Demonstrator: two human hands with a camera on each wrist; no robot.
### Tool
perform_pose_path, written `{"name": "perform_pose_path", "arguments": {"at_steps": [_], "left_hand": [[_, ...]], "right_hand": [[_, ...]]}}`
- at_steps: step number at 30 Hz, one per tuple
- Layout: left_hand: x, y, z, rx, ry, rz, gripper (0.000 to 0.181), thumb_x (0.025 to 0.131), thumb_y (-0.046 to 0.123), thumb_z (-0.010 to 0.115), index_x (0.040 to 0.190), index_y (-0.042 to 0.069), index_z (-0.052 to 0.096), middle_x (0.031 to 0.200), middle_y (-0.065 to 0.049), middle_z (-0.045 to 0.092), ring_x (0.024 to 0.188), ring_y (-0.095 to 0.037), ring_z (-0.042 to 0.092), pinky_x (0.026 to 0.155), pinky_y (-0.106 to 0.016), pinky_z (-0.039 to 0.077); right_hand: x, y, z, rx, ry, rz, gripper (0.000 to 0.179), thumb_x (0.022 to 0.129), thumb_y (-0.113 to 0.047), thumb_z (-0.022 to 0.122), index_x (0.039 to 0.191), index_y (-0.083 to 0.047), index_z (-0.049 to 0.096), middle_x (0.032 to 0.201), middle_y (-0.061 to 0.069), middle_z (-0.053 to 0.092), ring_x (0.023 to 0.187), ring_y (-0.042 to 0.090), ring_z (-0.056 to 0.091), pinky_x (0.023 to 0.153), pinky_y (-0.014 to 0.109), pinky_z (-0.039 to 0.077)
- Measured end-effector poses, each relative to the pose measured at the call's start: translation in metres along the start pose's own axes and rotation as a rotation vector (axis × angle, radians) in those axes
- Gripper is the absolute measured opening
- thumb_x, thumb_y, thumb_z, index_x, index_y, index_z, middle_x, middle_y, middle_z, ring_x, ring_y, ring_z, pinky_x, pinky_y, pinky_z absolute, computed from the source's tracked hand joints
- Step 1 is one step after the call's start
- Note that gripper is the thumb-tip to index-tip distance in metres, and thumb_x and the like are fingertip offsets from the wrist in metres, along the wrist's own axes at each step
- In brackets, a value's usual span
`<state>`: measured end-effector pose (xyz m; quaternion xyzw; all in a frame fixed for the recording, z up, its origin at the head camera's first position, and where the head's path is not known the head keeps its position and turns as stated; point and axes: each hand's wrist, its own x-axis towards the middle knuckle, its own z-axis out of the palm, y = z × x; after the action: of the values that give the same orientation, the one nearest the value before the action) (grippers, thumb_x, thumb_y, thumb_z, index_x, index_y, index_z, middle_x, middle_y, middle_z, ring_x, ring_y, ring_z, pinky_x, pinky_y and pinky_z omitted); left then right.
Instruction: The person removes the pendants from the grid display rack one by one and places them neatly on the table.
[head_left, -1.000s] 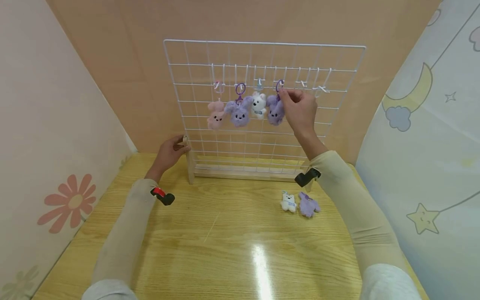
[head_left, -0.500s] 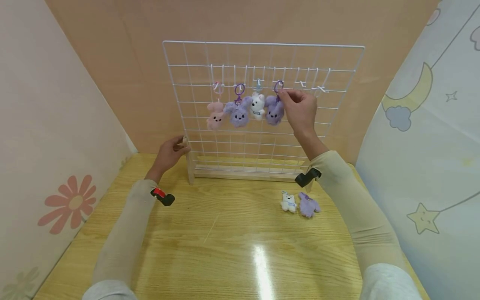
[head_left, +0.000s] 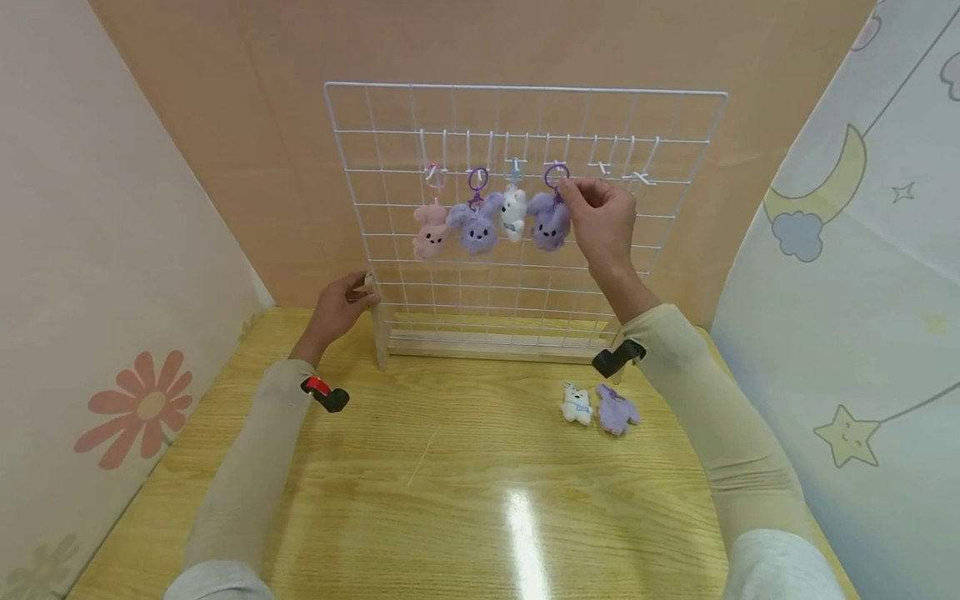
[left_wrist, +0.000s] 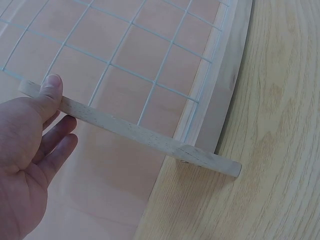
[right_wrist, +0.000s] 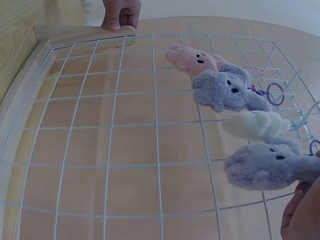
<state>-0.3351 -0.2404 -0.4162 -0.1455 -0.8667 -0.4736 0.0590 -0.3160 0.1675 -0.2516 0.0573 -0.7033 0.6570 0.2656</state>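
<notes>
At the white wire grid rack (head_left: 525,86), my right hand (head_left: 609,229) pinches a purple plush bunny keychain (head_left: 550,229) near the top, beside its purple ring (head_left: 557,176). That ring is at the fourth hook from the left. My left hand (head_left: 337,312) holds the wooden side post (left_wrist: 130,131) of the rack, thumb on one face and fingers behind. Left of the pinched bunny hang a white plush bear (head_left: 513,214), another purple bunny (head_left: 478,227) and a pink plush bunny (head_left: 431,233). In the right wrist view my right hand (right_wrist: 302,215) is mostly cut off.
On the wooden table (head_left: 420,517), a white plush bear keychain (head_left: 577,407) and a purple plush keychain (head_left: 617,411) lie below the rack's right end. Bare white hooks (head_left: 640,177) stick out on the right of the grid. Patterned panels (head_left: 832,333) flank the table.
The purple ring at my right fingertips has turned to face the camera more fully. The hanging white bear has swivelled sideways. My left hand stays on the post.
</notes>
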Motion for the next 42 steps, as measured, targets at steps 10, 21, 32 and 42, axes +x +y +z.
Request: {"name": "perform_pose_path", "arguments": {"at_steps": [10,21,32,42], "left_hand": [[0.0,0.0,0.0,-0.008,0.001,-0.003,0.063,0.103,0.027,0.065,0.156,0.004,0.041,0.153,-0.024,0.047,0.129,-0.043,0.057,0.101,-0.058,0.051],[0.0,-0.001,0.0,0.002,0.005,0.004,0.064,0.103,0.028,0.065,0.156,0.003,0.041,0.152,-0.024,0.048,0.127,-0.043,0.058,0.099,-0.058,0.052],[0.001,0.0,0.0,0.007,-0.001,0.005,0.062,0.103,0.028,0.065,0.155,0.004,0.042,0.153,-0.023,0.048,0.128,-0.043,0.058,0.099,-0.058,0.052],[0.0,0.002,-0.001,0.018,-0.004,-0.009,0.064,0.103,0.03,0.065,0.156,0.004,0.041,0.153,-0.024,0.047,0.128,-0.043,0.058,0.1,-0.058,0.052]], "right_hand": [[-0.006,-0.005,-0.003,-0.015,0.02,-0.051,0.016,0.094,-0.026,0.076,0.086,-0.011,0.077,0.079,-0.005,0.07,0.073,0.009,0.06,0.066,0.02,0.05],[-0.016,-0.013,-0.009,-0.02,0.02,-0.125,0.018,0.093,-0.026,0.077,0.085,-0.011,0.077,0.078,-0.005,0.069,0.074,0.011,0.06,0.062,0.021,0.048],[-0.026,-0.016,-0.021,-0.086,-0.003,-0.188,0.015,0.093,-0.023,0.076,0.083,-0.013,0.077,0.079,-0.008,0.071,0.073,0.011,0.063,0.058,0.02,0.048],[-0.041,-0.011,-0.035,-0.147,-0.029,-0.202,0.017,0.094,-0.022,0.074,0.087,-0.007,0.076,0.079,-0.009,0.07,0.07,0.01,0.062,0.058,0.019,0.05]]}}
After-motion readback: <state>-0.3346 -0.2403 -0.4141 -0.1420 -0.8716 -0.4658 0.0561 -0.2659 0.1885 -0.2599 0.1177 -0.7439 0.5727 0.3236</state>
